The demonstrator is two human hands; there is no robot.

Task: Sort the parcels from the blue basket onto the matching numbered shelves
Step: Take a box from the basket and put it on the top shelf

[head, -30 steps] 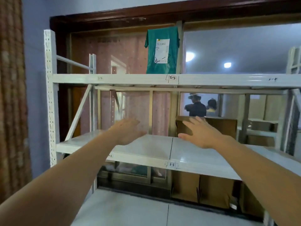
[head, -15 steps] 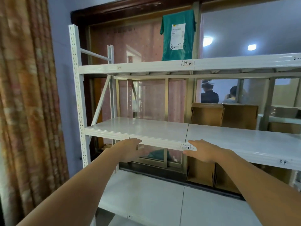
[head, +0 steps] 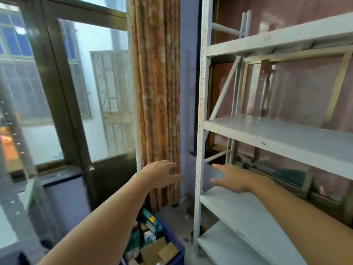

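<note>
Two hands, left (head: 159,174) and right (head: 232,178), were out, both empty. One blue basket (head: 172,236) held several parcels (head: 152,243). One rack (head: 200,111) showed four shelves. One curtain (head: 156,92) hung.

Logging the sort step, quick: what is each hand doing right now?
Left hand: open, fingers spread, holding nothing.
Right hand: open, fingers extended, holding nothing.

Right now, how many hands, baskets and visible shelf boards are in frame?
Hands: 2, left hand and right hand, both empty
Blue basket: 1, with parcels inside
Shelf boards on the white rack: 4 visible
Total: 7
</note>
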